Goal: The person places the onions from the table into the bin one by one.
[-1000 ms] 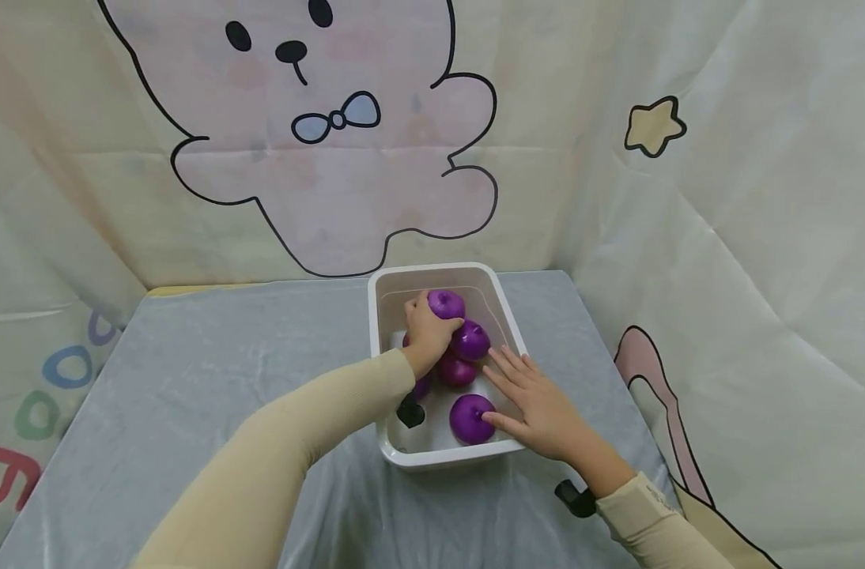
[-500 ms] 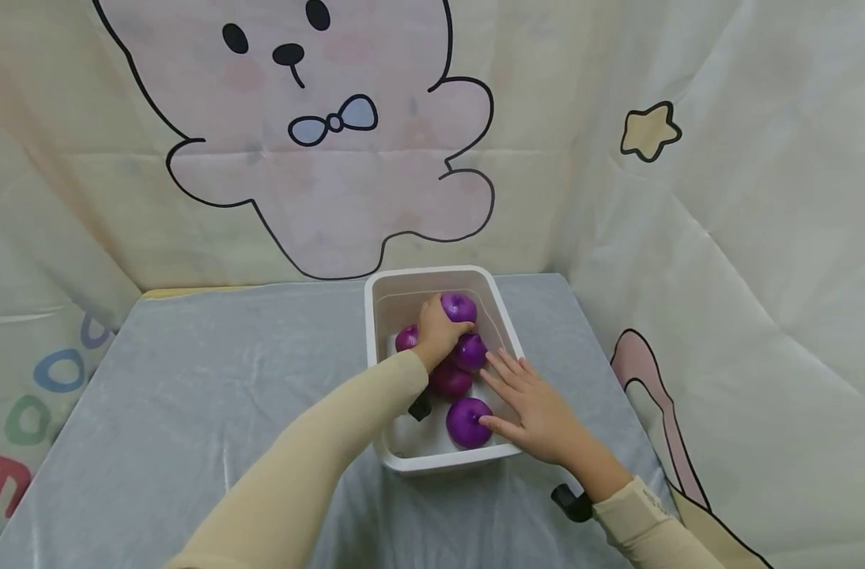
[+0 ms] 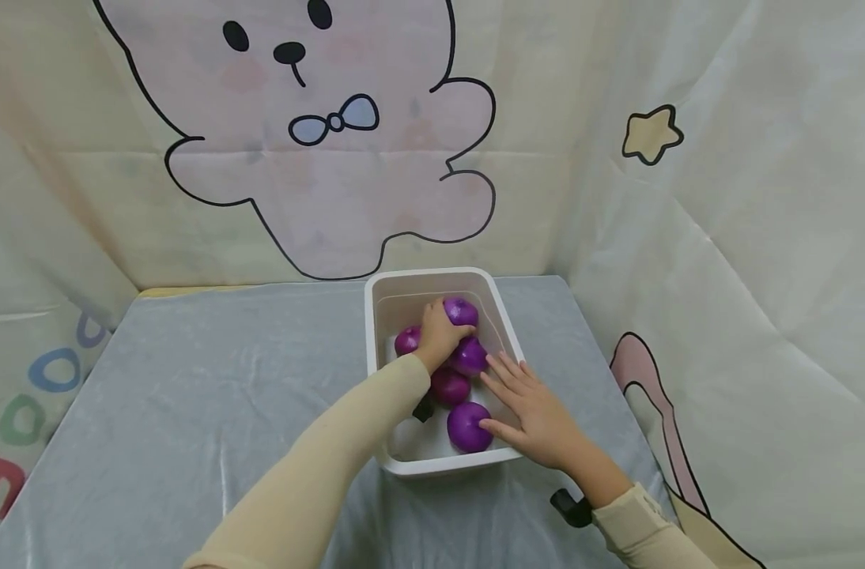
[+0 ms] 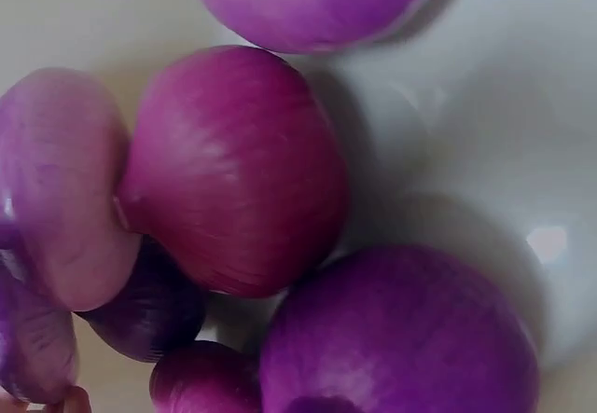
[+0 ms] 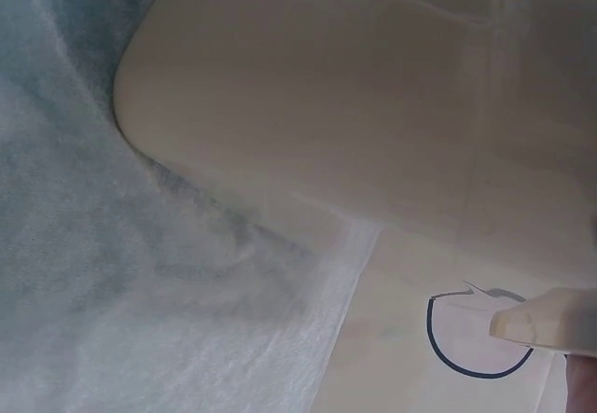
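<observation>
Purple onions lie in a white plastic tub (image 3: 438, 468). Over the far part of the tub, my left hand (image 3: 438, 336) grips a round purple onion (image 3: 462, 311), thumb toward its near side. Just below that thumb is another onion (image 3: 469, 356), with a redder onion (image 3: 450, 387) nearer me. One more onion (image 3: 407, 340) shows left of the hand. My right hand (image 3: 535, 411) lies over the tub's right rim, fingers spread and straight, its thumb at the nearest onion (image 3: 468, 427). In the left wrist view, fingertips (image 4: 75, 402) touch an onion (image 4: 37, 338) at the lower left corner.
The tub stands on a table with a grey-blue cloth (image 3: 262, 379), near its back edge. Behind hangs a curtain (image 3: 347, 182) printed with a bear, and another curtain (image 3: 731, 237) closes the right side. The right wrist view shows the tub's outer wall (image 5: 298, 105).
My left hand has shifted right and slightly toward me with its onion, uncovering the onion to its left. The right hand stays over the rim.
</observation>
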Tool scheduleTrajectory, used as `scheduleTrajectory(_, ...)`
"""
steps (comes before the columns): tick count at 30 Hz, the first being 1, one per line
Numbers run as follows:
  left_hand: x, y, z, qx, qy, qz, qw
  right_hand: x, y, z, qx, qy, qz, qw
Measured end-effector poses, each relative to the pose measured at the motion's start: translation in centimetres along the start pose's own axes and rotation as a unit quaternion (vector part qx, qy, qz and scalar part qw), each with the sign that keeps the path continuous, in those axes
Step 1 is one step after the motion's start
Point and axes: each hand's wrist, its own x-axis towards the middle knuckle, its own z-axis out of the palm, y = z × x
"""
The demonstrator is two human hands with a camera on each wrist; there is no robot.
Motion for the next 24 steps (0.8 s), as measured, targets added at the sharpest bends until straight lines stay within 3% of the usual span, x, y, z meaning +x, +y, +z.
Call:
scheduleTrajectory(4,-0.1,0.4,-0.4,-0.006,0.018,-0.006,0.9998,0.2,0.1,0.0,0.001,-0.004,-0.001,1.0)
scheduleTrajectory(8,-0.9,1.7,-1.6,-0.032,0.019,-0.018,0.9991,0.3,0.3,0.2,0.003,-0.004,-0.003,1.0)
scheduleTrajectory(11,-1.9,3.1,-4.0,-0.087,0.001,-0.015,0.9961,0.2,0.4,0.4,0.008,-0.001,-0.009,1.0)
scheduleTrajectory(15,-3.0,4.2,-8.9,-0.154,-0.018,0.01,0.9879,0.2,1.0,0.3,0.012,0.003,-0.013,1.0)
scheduleTrajectory(19,-3.5,2.9,-13.8,-0.175,0.011,0.04,0.9837,0.1,1.8,0.0,0.011,0.006,-0.007,1.0)
scheduleTrajectory(21,-3.6,1.3,-15.9,-0.167,0.026,0.043,0.9847,-0.1,2.3,-0.1,0.012,0.008,-0.001,1.0)
scheduleTrajectory(24,-4.0,-1.7,-18.5,-0.129,0.029,0.02,0.9911,-0.3,3.1,-0.1,0.02,0.012,0.014,1.0)
